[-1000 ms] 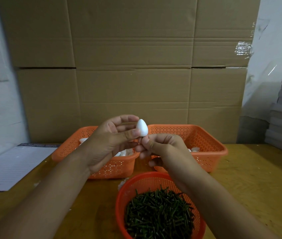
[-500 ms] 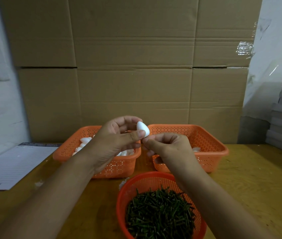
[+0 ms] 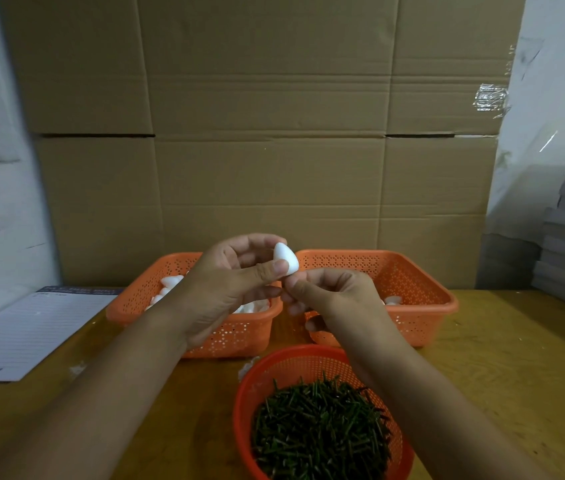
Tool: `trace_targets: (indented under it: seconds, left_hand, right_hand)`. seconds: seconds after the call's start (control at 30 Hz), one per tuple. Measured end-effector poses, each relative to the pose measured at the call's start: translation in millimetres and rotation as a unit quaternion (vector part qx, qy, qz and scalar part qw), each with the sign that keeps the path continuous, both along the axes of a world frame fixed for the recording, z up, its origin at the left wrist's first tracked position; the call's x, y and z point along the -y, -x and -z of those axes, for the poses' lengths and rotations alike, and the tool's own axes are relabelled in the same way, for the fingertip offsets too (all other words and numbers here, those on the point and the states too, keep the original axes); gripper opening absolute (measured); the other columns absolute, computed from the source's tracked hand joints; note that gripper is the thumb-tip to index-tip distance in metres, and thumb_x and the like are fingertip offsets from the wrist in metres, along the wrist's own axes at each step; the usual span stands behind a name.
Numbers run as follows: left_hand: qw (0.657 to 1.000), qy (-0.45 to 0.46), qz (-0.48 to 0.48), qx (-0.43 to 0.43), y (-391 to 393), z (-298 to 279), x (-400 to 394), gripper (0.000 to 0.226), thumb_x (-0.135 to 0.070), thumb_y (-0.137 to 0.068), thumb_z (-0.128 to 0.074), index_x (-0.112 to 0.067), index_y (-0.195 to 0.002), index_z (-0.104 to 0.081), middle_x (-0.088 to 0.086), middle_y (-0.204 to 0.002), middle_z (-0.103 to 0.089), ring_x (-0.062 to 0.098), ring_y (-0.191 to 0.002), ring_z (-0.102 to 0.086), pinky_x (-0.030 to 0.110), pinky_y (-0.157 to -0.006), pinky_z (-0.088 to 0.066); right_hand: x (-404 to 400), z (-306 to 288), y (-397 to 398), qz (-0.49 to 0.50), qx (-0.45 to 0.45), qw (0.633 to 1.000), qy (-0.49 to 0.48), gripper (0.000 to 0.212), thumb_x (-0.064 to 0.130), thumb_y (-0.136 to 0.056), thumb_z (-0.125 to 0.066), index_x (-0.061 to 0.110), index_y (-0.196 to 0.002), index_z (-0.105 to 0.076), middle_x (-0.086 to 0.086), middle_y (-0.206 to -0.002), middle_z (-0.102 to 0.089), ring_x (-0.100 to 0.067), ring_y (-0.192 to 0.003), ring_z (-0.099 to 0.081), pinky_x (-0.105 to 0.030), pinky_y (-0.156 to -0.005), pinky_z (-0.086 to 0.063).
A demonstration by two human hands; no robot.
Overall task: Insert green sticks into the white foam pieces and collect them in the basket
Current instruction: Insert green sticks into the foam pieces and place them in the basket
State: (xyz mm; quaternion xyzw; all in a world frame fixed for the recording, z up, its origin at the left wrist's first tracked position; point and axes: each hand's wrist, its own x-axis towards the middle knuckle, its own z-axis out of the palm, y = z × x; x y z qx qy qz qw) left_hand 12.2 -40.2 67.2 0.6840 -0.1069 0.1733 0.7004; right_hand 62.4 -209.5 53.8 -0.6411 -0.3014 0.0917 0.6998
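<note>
left hand (image 3: 225,282) pinches the foam egg (image 3: 285,258) up above the baskets; right hand (image 3: 329,299) is pinched at its base, stick hidden, so can't confirm; push straight, don't wiggle

The right hand (image 3: 329,299) hides whatever it pinches beneath the foam piece (image 3: 285,258); the left basket (image 3: 239,336) is partly behind the left hand (image 3: 225,289); the round basket (image 3: 250,386) of sticks (image 3: 319,434) is cut off by the bottom edge; the writing on the paper (image 3: 28,334) is too small to read.
</note>
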Motion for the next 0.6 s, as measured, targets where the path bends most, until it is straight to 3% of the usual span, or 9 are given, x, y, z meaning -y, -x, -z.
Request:
trace_targets:
  seconds: [0.1,0.23,0.6]
  left_hand:
    - [1.000,0.002,-0.011,0.004,-0.6,0.4,0.0,0.041,-0.028,-0.069,-0.085,-0.021,-0.108,-0.073,0.011,-0.114,-0.074,0.023,-0.099,-0.072,0.029,-0.079,-0.059]
    - [0.999,-0.048,-0.020,0.017,-0.1,1.0,-1.2,0.030,-0.025,-0.077,-0.083,-0.023,-0.105,-0.075,0.008,-0.113,-0.074,0.022,-0.102,-0.072,0.030,-0.082,-0.059]
    - [0.996,-0.052,-0.039,0.057,-3.1,3.2,2.3,0.029,-0.017,-0.075,-0.081,-0.019,-0.102,-0.071,0.006,-0.106,-0.075,0.018,-0.094,-0.073,0.026,-0.075,-0.058]
  right_hand:
    - [-1.5,-0.4,0.7,0.029,0.000,0.999,-0.014,0.009,0.011,-0.088,-0.073,0.011,-0.079,-0.076,-0.004,-0.070,-0.074,-0.006,-0.058,-0.062,-0.017,-0.048,-0.044]
    - [-0.4,0.0,0.3,0.051,0.014,0.999,-0.008,0.015,0.013,-0.086,-0.074,0.014,-0.071,-0.076,-0.010,-0.069,-0.073,-0.013,-0.058,-0.059,-0.019,-0.048,-0.043]
    - [-1.9,1.4,0.4,0.051,0.031,0.998,-0.012,0.014,0.014,-0.089,-0.072,0.009,-0.077,-0.075,-0.003,-0.066,-0.073,-0.007,-0.056,-0.061,-0.018,-0.048,-0.045]
